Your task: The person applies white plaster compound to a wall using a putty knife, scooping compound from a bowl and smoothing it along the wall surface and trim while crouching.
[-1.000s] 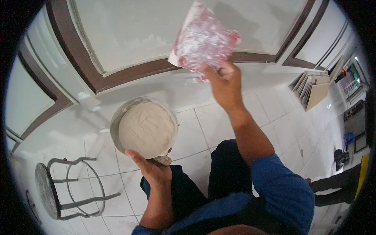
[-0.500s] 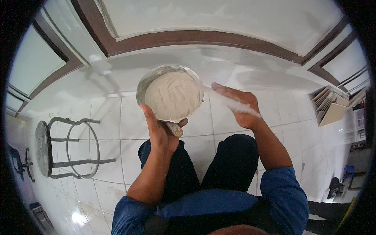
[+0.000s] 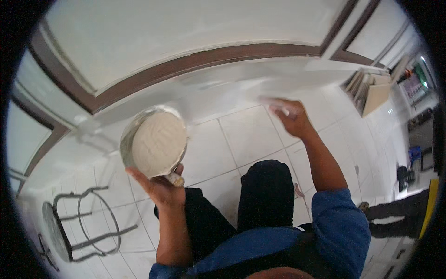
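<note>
My left hand (image 3: 160,188) is closed around the underside of a round metal pan (image 3: 127,145), close to its stubby, paste-crusted handle (image 3: 176,179). Thick off-white paste (image 3: 160,143) with a ridged surface nearly fills the pan, which tilts toward me. Off to the right, my right hand (image 3: 297,120) grips a thin pale scraper (image 3: 269,99), smeared by motion and seen almost edge-on. The scraper is close in front of the low white wall (image 3: 223,86); whether it touches cannot be told.
A round metal stool (image 3: 58,231) lies on its side on the tiled floor at the left. Brown-framed panels (image 3: 204,56) rise above the wall. Flat boards (image 3: 374,95) lean at the right. Another person's dark-trousered legs (image 3: 399,216) show at the lower right.
The pan has moved left and slightly down in view with my left hand. My right hand has swung the scraper away from the pan toward the wall. The whole view has turned.
</note>
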Action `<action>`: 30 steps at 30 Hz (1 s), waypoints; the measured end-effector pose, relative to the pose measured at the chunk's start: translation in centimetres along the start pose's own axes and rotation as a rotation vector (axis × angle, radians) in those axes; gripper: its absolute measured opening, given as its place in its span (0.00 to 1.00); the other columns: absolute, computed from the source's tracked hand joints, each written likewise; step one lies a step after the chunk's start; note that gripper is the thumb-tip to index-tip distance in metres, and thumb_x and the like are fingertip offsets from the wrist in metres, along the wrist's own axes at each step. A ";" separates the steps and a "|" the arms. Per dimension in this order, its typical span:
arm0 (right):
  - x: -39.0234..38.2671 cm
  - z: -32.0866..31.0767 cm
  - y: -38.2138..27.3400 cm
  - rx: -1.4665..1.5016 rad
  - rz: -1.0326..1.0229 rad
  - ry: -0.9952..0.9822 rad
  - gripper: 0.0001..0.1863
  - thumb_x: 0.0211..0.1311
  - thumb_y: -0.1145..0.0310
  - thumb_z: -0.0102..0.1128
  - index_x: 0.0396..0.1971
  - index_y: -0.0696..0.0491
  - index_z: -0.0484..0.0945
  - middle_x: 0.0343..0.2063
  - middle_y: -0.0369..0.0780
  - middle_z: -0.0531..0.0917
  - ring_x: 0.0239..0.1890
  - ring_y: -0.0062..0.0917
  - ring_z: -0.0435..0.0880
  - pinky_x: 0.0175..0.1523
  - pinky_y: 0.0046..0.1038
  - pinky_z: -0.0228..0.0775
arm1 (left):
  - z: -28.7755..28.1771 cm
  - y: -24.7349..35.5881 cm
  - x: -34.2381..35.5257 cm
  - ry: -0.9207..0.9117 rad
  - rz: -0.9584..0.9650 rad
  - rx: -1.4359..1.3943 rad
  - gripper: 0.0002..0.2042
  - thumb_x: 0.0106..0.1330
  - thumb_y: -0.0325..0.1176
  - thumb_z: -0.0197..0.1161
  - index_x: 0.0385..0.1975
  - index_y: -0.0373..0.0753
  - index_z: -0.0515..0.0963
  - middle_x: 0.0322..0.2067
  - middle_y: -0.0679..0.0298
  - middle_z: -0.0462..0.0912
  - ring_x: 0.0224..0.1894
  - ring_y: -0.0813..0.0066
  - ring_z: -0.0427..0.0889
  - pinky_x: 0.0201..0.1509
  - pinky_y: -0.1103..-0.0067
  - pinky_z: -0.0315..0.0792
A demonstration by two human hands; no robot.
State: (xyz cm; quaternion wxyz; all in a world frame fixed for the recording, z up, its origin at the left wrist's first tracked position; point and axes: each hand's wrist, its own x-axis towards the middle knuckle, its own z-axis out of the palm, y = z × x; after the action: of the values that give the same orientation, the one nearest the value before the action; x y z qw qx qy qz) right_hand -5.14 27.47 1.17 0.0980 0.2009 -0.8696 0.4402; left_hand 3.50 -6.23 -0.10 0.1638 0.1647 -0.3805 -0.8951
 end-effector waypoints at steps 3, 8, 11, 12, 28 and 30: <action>1.4 -3.9 3.1 0.021 0.124 0.640 0.14 0.66 0.66 0.60 0.40 0.64 0.79 0.33 0.40 0.84 0.35 0.24 0.80 0.45 0.30 0.74 | 0.4 0.0 -0.1 0.044 -0.058 -0.037 0.39 0.62 0.72 0.47 0.63 0.48 0.62 0.52 0.63 0.76 0.40 0.68 0.82 0.27 0.77 0.79; 5.4 -13.5 7.3 0.095 0.075 1.037 0.14 0.64 0.67 0.56 0.37 0.66 0.79 0.31 0.47 0.84 0.32 0.32 0.84 0.41 0.34 0.76 | -0.1 -0.7 0.1 -0.014 -0.138 -0.046 0.39 0.62 0.72 0.47 0.64 0.47 0.62 0.54 0.63 0.74 0.43 0.69 0.81 0.28 0.78 0.79; 7.7 -17.3 11.1 -0.510 0.148 1.048 0.15 0.58 0.67 0.57 0.33 0.67 0.79 0.30 0.56 0.83 0.35 0.48 0.84 0.43 0.42 0.74 | -0.3 -0.5 0.1 -0.131 -0.101 -0.050 0.39 0.62 0.71 0.48 0.64 0.46 0.62 0.54 0.62 0.74 0.43 0.69 0.81 0.28 0.79 0.79; 8.5 -17.0 10.7 -0.465 0.162 1.080 0.16 0.56 0.67 0.57 0.32 0.67 0.79 0.30 0.58 0.82 0.36 0.53 0.82 0.45 0.44 0.72 | -0.1 -0.4 0.0 -0.102 -0.074 -0.044 0.39 0.62 0.71 0.48 0.64 0.46 0.62 0.54 0.62 0.74 0.43 0.69 0.81 0.27 0.79 0.79; 10.7 -16.8 9.8 -0.611 0.234 1.053 0.16 0.53 0.67 0.56 0.35 0.63 0.81 0.33 0.56 0.84 0.40 0.52 0.83 0.50 0.43 0.72 | 0.1 -0.3 0.1 -0.051 -0.062 -0.023 0.43 0.61 0.73 0.46 0.65 0.44 0.57 0.55 0.57 0.71 0.42 0.70 0.81 0.24 0.80 0.80; 10.8 -16.9 9.6 -0.633 0.257 1.056 0.15 0.53 0.67 0.56 0.36 0.63 0.82 0.33 0.56 0.84 0.41 0.51 0.83 0.50 0.43 0.72 | -0.3 -0.6 0.3 -0.053 -0.054 -0.017 0.43 0.61 0.73 0.46 0.65 0.44 0.56 0.55 0.57 0.71 0.43 0.70 0.81 0.24 0.81 0.80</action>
State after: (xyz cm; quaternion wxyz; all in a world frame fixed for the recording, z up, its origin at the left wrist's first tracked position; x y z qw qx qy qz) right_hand -19.16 43.30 8.00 0.5154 -0.1884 -0.8093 0.2096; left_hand 3.28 -6.14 -0.74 0.1307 0.1496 -0.3724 -0.9066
